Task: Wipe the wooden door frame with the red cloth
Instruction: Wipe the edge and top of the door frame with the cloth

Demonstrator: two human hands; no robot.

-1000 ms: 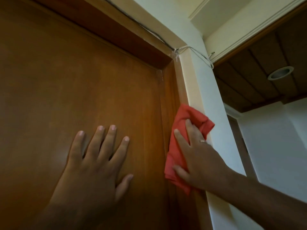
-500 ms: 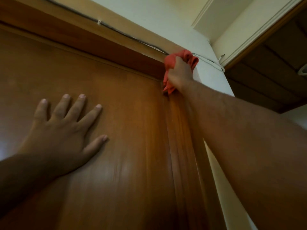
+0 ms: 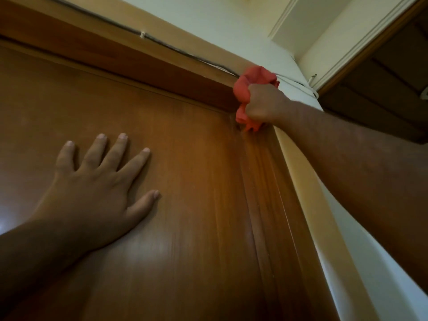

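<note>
The red cloth [image 3: 251, 81] is bunched in my right hand [image 3: 262, 104], pressed into the upper right corner of the wooden door frame [image 3: 273, 181]. My right arm stretches up along the frame's right side. My left hand [image 3: 99, 181] lies flat on the brown door panel [image 3: 185, 205], fingers spread, holding nothing. The frame's top rail [image 3: 115, 54] runs left from the cloth. Part of the cloth is hidden behind my fist.
A thin cable [image 3: 162, 46] with a white clip runs along the top of the frame. A pale wall [image 3: 231, 31] rises above and to the right. A dark wooden ceiling panel [image 3: 382, 89] lies at the far right.
My right hand slid the cloth up the right side of the frame from mid height to the top corner and now holds there. My left hand stays flat on the door.
</note>
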